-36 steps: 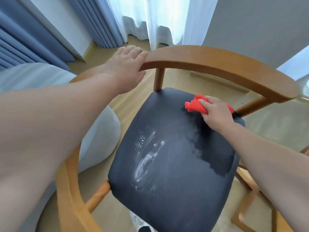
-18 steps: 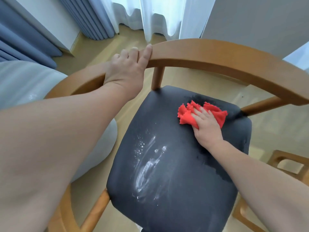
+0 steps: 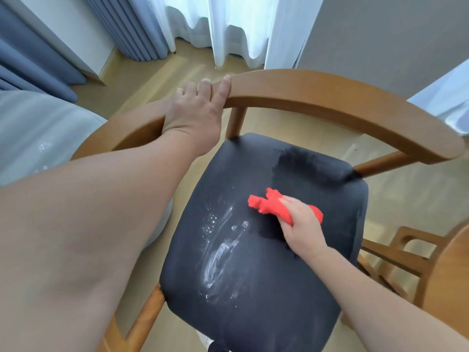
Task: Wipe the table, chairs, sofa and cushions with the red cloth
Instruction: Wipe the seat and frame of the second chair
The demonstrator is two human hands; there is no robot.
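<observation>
A wooden chair (image 3: 330, 97) with a curved back rail and a dark padded seat (image 3: 253, 288) fills the view. My right hand (image 3: 303, 227) grips the bunched red cloth (image 3: 272, 205) and presses it on the seat near its middle. A white smear with droplets (image 3: 219, 247) lies on the seat just left of the cloth. A darker wiped patch (image 3: 299, 161) runs along the seat's back edge. My left hand (image 3: 195, 110) rests on the back rail, fingers curled over its top.
A pale grey sofa or cushion (image 3: 38, 138) sits to the left of the chair. A second wooden chair (image 3: 406, 250) and a round wooden table edge (image 3: 451, 275) stand at the right. Blue and white curtains hang behind, over a wooden floor.
My right hand has dragged the red cloth from the seat's back right corner forward and left toward the white smear. The left hand stays on the back rail.
</observation>
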